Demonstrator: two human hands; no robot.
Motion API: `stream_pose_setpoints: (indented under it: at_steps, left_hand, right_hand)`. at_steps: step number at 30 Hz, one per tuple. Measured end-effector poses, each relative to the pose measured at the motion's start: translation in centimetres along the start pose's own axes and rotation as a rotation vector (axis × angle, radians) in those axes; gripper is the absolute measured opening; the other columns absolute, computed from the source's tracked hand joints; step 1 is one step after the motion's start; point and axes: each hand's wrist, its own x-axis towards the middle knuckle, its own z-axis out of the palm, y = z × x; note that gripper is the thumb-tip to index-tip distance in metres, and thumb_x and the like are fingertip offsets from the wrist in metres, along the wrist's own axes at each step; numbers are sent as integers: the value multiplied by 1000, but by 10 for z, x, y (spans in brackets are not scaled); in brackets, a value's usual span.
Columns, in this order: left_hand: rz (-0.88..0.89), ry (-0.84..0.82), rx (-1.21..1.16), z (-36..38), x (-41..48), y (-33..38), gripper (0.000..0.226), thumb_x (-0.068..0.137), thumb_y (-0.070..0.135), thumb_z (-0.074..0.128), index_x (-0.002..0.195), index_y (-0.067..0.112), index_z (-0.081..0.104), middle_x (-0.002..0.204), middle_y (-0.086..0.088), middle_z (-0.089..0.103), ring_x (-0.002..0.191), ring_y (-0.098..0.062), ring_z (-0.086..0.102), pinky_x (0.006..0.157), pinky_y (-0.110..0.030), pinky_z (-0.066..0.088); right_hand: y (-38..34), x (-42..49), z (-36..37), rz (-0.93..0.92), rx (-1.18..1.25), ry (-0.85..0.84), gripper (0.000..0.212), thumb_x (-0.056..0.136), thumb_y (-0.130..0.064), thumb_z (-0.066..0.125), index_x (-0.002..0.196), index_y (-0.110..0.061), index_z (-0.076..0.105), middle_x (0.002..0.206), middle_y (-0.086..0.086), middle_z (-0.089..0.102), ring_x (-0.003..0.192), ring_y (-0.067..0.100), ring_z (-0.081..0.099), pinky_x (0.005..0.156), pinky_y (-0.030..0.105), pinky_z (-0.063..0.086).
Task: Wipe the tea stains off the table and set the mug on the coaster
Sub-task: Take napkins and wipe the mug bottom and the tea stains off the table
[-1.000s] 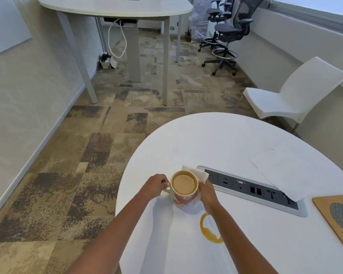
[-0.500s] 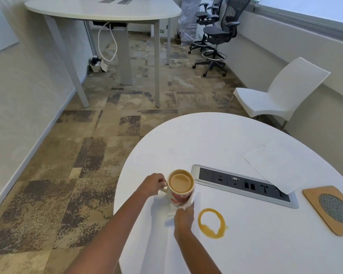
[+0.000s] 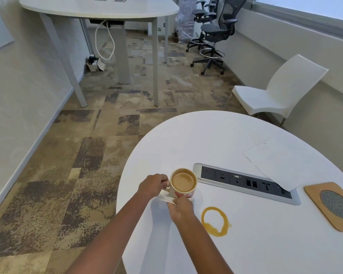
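Note:
A white mug with a red pattern (image 3: 183,182), full of milky tea, is near the left edge of the round white table (image 3: 255,244). My left hand (image 3: 152,185) grips its handle. My right hand (image 3: 181,209) is just in front of the mug, pinching a white tissue (image 3: 166,199) that lies under the mug's base. A brown ring-shaped tea stain (image 3: 215,221) marks the table to the right of my right hand. The square cork coaster (image 3: 332,204) with a grey mesh centre lies at the table's right edge.
A recessed power and data socket strip (image 3: 246,182) runs across the table behind the mug. A white sheet of paper (image 3: 279,163) overlaps its right end. A white chair (image 3: 275,93) stands beyond the table; another table (image 3: 99,8) and office chairs (image 3: 216,34) are farther off.
My right hand moved from behind the mug's right side round to its front, taking the tissue with it. The stain ring is now uncovered. My left hand stayed on the handle.

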Motion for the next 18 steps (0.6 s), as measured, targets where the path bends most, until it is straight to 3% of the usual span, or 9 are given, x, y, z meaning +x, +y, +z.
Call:
stream_pose_setpoints:
  at_steps: [3,6,10,12,15,18]
  left_hand:
    - [-2,26,46,-1,-1,1,19,93,21,46,90,17,64,92,-2,67,87,-17,48,73,-28,36]
    - [0,32,91,-1,-2,2,21,94,22,44,91,19,64,90,1,65,92,-18,46,73,-28,36]
    - [-6,17,144,-2,-4,3,23,95,24,40,96,20,63,107,-3,67,111,-22,44,80,-32,37]
    - [-9,13,164,-2,-5,4,24,95,24,39,98,19,62,106,-5,66,113,-23,43,83,-34,39]
    - [-16,7,179,-4,-7,7,25,96,23,38,101,19,62,105,-6,64,115,-23,43,85,-34,39]
    - [-14,0,180,-5,-8,8,26,96,25,38,102,18,62,108,-8,64,115,-24,43,82,-33,37]
  right_hand:
    - [-16,0,-3,81,-21,25,54,86,22,19,133,1,37,127,23,45,123,37,43,109,49,33]
    - [-32,-12,-5,101,-40,1,55,86,22,18,134,3,35,143,24,36,130,39,37,107,50,30]
    - [-51,-22,-11,101,-93,-55,50,87,21,21,134,9,32,144,24,34,129,39,37,107,51,29]
    - [-58,-21,-17,103,-164,-61,49,86,20,23,134,10,32,143,24,35,124,38,41,102,49,35]
    - [-68,-17,-23,61,-170,-76,54,83,24,17,133,10,30,141,29,33,127,49,37,102,58,33]
    - [-76,-16,-24,-4,-279,-120,49,83,25,14,122,10,40,136,32,38,125,50,38,100,57,35]
